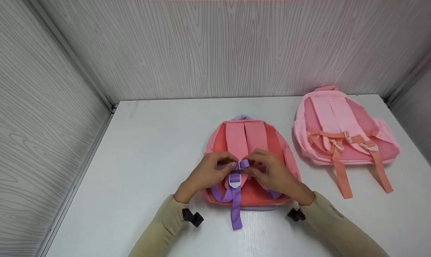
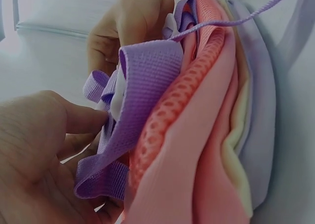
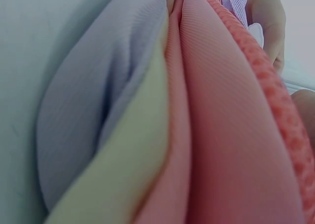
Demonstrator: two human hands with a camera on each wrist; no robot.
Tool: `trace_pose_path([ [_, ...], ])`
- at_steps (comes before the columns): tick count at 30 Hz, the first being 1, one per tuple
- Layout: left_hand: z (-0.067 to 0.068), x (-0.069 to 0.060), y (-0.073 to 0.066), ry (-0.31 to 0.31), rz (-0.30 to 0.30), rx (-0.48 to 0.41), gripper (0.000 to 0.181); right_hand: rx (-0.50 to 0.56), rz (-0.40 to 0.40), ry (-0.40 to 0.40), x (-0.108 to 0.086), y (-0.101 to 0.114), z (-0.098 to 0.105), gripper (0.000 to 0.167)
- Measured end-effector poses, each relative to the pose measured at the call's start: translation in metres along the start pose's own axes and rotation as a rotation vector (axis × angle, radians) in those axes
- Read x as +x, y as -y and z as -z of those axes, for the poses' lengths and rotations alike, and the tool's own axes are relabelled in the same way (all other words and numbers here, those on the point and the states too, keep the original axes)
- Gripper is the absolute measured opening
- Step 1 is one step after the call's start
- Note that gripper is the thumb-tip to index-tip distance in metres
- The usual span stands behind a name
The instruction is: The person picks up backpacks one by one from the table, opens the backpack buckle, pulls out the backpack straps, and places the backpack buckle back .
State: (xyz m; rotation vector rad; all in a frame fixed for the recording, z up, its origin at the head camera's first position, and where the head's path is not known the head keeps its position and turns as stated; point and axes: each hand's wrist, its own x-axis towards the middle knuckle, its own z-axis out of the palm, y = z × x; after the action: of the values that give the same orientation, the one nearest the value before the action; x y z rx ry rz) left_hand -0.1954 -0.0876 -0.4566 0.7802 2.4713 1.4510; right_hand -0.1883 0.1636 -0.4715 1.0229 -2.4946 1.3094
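Observation:
A coral-pink backpack [image 1: 237, 137] lies on the table with its shoulder straps facing up. Over its middle, purple webbing runs through a small white buckle [image 1: 241, 164]. My left hand [image 1: 209, 172] pinches the purple strap [image 2: 106, 130] at the left of this buckle, thumb and forefinger together. From the other side my right hand [image 1: 270, 171] holds the strap's end by the buckle, its fingertips partly hidden. Just below sits a second white buckle [image 1: 234, 180], whose purple strap tail [image 1: 236, 214] hangs past the bag's lower edge. In the right wrist view the bag's side [image 3: 221, 115] covers most of the right hand's work.
At the right a light pink backpack [image 1: 329, 107] lies with orange straps [image 1: 342, 178] trailing over the white table [image 1: 147, 150]. Grey wood-grain panels [image 1: 201, 50] stand behind and at both sides. Black wrist mounts [image 1: 193, 217] hang at both cuffs.

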Motion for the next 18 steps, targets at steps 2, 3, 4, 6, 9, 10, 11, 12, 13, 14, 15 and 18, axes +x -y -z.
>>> trace_pose_path([
  [2, 0.0024, -0.0011, -0.0002, 0.004, 0.018, 0.008, 0.016, 0.002, 0.011, -0.005, 0.0001, -0.0008, 0.0002, 0.021],
  [3, 0.0036, -0.0015, -0.0003, 0.006, 0.025, 0.015, 0.016, 0.003, 0.013, -0.007, 0.0001, -0.0009, 0.0006, 0.021],
  [4, 0.0048, -0.0018, -0.0003, 0.007, 0.033, 0.022, 0.016, 0.006, 0.013, -0.009, 0.0001, -0.0009, 0.0011, 0.022],
  [6, 0.0068, -0.0023, -0.0001, 0.014, 0.044, 0.035, 0.016, 0.010, 0.012, -0.009, 0.0002, -0.0004, 0.0021, 0.023],
  [9, 0.0082, -0.0024, -0.0001, 0.021, 0.055, 0.056, 0.016, 0.012, 0.008, -0.004, 0.0005, 0.0006, 0.0032, 0.024],
  [10, 0.0082, -0.0024, 0.0000, 0.022, 0.056, 0.061, 0.016, 0.013, 0.006, -0.002, 0.0005, 0.0008, 0.0034, 0.024],
  [11, 0.0079, -0.0022, 0.0001, 0.021, 0.055, 0.066, 0.017, 0.012, 0.006, -0.002, 0.0006, 0.0011, 0.0035, 0.024],
  [12, 0.0075, -0.0021, 0.0002, 0.019, 0.052, 0.071, 0.017, 0.010, 0.007, -0.001, 0.0006, 0.0013, 0.0035, 0.023],
  [13, 0.0070, -0.0020, 0.0001, 0.017, 0.047, 0.072, 0.017, 0.008, 0.008, -0.001, 0.0005, 0.0013, 0.0033, 0.024],
  [14, 0.0064, -0.0019, 0.0002, 0.015, 0.041, 0.070, 0.017, 0.006, 0.011, -0.002, 0.0004, 0.0014, 0.0030, 0.024],
  [15, 0.0056, -0.0019, 0.0000, 0.011, 0.035, 0.067, 0.017, 0.005, 0.013, -0.003, 0.0003, 0.0015, 0.0027, 0.024],
  [18, 0.0027, -0.0018, -0.0007, -0.004, 0.015, 0.052, 0.016, 0.001, 0.014, -0.006, 0.0003, 0.0019, 0.0016, 0.023],
])
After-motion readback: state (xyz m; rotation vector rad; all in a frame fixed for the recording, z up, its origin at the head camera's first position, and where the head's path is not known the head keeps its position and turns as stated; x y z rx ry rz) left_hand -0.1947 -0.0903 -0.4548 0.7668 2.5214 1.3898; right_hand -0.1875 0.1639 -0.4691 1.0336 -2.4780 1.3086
